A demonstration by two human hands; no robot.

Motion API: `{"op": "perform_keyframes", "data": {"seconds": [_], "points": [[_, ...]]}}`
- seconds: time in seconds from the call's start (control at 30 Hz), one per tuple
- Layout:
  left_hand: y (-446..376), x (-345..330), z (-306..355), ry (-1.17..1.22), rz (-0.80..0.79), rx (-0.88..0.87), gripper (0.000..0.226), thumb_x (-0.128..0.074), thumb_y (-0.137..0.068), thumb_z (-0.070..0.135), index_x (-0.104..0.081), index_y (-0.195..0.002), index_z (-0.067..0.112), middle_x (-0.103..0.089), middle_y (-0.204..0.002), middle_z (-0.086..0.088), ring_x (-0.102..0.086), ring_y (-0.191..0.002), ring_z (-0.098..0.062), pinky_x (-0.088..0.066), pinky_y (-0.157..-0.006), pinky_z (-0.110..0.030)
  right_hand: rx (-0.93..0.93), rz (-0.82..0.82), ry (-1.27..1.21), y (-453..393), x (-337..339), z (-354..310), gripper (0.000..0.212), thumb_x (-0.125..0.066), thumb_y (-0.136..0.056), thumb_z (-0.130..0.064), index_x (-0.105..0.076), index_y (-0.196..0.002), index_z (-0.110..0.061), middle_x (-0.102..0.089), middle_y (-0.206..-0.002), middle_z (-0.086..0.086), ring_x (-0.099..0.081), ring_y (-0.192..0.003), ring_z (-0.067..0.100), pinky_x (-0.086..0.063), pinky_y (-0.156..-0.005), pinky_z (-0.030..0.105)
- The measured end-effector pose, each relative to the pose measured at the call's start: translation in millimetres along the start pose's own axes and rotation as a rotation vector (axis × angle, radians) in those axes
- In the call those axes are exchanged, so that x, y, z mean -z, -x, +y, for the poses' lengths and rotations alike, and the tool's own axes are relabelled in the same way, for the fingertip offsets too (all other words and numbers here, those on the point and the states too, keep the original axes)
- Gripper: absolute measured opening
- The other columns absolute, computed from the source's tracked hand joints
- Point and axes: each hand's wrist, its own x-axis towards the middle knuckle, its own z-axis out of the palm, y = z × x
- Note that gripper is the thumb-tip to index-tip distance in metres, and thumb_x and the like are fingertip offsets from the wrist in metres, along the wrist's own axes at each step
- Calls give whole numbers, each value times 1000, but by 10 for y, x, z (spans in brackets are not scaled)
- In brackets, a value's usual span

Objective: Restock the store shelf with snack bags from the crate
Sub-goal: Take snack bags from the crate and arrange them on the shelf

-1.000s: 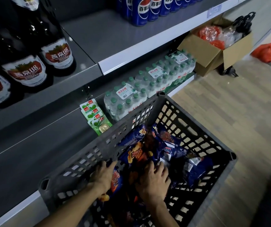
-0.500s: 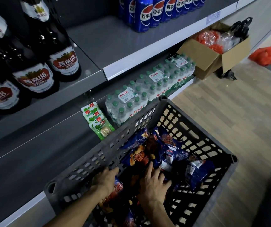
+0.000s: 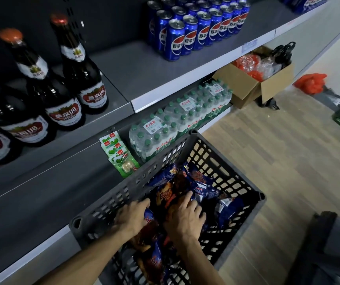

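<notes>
Head view, hands: both are reaching down into the grey crate (image 3: 222,161) at about 6 o'clock in the frame. The left hand (image 3: 131,218) is lying palm-down with fingers loosely spread on a snack bag by the crate's shelf-side wall; the right hand (image 3: 185,219) is pressing fingers-forward onto the pile. Whether either is actually pinching a bag, I cannot tell.

Head view, task's thing: the snack bags (image 3: 187,182), dark blue with red and orange print, are lying heaped inside the crate, which is sitting against the edge of the low shelf (image 3: 41,194).

Head view, progress: judging from how things lie, the restocking is only starting. None of the blue bags is showing on any shelf, the crate is holding a full heap, and a long bare stretch of the low shelf at 9 o'clock is waiting to be filled.

Head view, counts: two hands; one crate; snack bags overlapping too much to count, roughly ten or more; four green packets (image 3: 118,153) at the frame's centre; three shrink-wrapped water bottle packs (image 3: 177,124) toward 1 o'clock; beer bottles (image 3: 78,64) at 10 o'clock, five partly showing; blue cans (image 3: 195,25) at 12 o'clock, a dense block, not countable; one cardboard box (image 3: 253,85) at 2 o'clock.
</notes>
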Motion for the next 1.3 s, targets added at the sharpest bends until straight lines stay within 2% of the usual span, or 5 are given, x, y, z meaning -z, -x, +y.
{"op": "perform_keyframes", "data": {"seconds": [0.43,0.67,0.97,1.1,1.3], "points": [[454,1306,375,423,138,-53,38,-86,-69,24,-58,-94,27,-60,-71,8,-56,-65,-11,-48,-63,-27,62,94,-584,554,1518,8,130,-75,-57,-77,-6,-154,-24,-35,-134,9,-47,-123,30,-44,-104,42],[698,2356,463,563,294,-116,35,-85,-70,21,-54,-83,31,-58,-68,12,-52,-62,-6,-41,-58,-24,113,207,-720,790,2508,-430,78,-79,-67,-63,-48,-124,-19,-34,-125,11,-39,-79,3,-41,-82,23],[1374,3733,407,582,478,-231,30,-82,-63,27,-62,-84,20,-60,-63,8,-53,-58,-10,-41,-56,-32,-136,9,-895,1177,3606,-1176,106,-52,-58,-95,-63,-122,-10,-59,-125,15,-59,-114,33,-46,-103,40],[1805,4359,445,553,620,-217,28,-81,-66,33,-61,-83,23,-56,-54,12,-50,-51,1,-36,-50,-25,49,-45,-1113,1490,4038,-1464,43,-53,-91,-57,-62,-82,-15,-67,-75,4,-64,-65,21,-55,-68,31],[2435,5026,408,562,815,-187,28,-80,-69,36,-61,-85,24,-55,-55,9,-48,-50,1,-34,-48,-20,198,32,-1133,1806,4477,-1840,24,-55,-88,-33,-58,-91,-10,-68,-87,20,-69,-77,35,-59,-68,59]]}}
